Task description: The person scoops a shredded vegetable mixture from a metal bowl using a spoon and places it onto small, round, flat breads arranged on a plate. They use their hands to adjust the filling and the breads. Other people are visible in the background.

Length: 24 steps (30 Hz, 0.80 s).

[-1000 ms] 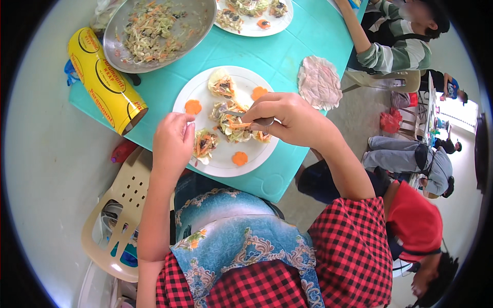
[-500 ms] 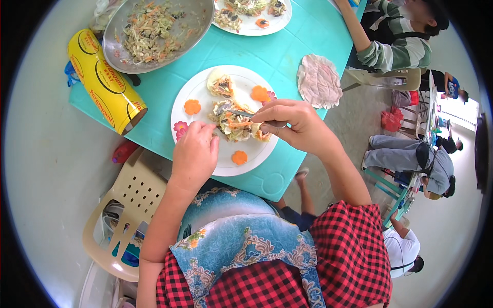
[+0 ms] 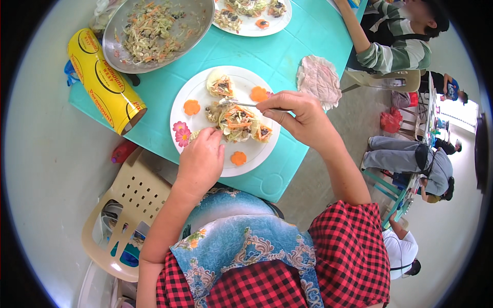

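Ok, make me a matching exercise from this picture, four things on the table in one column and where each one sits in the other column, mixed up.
Things:
1. yellow roll
2. metal bowl
3. pink flower garnish
4. fork

Places:
A. held in the right hand over the white plate
B. at the top of the turquoise table, holding shredded vegetables
C. on the left rim of the white plate, beside the left hand
D. lying at the table's left corner

Pairs: 1-D, 2-B, 3-C, 4-A

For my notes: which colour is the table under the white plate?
Turquoise table, seen best in the head view.
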### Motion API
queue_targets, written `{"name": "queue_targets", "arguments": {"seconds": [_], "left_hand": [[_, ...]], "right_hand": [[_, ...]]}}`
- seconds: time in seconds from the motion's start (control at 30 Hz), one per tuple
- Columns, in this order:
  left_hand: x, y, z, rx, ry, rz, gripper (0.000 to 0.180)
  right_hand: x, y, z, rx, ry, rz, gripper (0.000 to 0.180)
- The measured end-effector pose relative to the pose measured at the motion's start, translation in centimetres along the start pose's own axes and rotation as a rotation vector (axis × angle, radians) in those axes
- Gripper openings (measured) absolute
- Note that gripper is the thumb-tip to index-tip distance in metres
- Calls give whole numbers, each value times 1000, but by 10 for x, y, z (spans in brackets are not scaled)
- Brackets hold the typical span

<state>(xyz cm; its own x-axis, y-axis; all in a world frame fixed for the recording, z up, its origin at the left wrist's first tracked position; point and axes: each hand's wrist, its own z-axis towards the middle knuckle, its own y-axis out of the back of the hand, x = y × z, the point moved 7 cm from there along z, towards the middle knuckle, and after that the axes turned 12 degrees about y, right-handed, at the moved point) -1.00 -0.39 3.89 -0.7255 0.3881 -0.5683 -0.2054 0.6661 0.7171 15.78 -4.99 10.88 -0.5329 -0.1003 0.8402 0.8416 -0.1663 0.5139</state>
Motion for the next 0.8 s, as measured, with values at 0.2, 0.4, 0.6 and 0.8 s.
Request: {"name": "queue_targets", "arguments": {"seconds": [0.2,0.4,0.6,0.8], "left_hand": [[18,23,0,-118,31,-63,24],[39,56,0,-224,86,-174,21],[49,67,-3,-255,105,-238,21],[58,67,-4,-259,117,-272,22]], "right_hand": [[6,2,8,19,38,-13,11],[0,-5,11,96,6,-66,11],[4,-3,19,91,-3,-49,11],[3,-8,27,138,-35,-77,11]]}}
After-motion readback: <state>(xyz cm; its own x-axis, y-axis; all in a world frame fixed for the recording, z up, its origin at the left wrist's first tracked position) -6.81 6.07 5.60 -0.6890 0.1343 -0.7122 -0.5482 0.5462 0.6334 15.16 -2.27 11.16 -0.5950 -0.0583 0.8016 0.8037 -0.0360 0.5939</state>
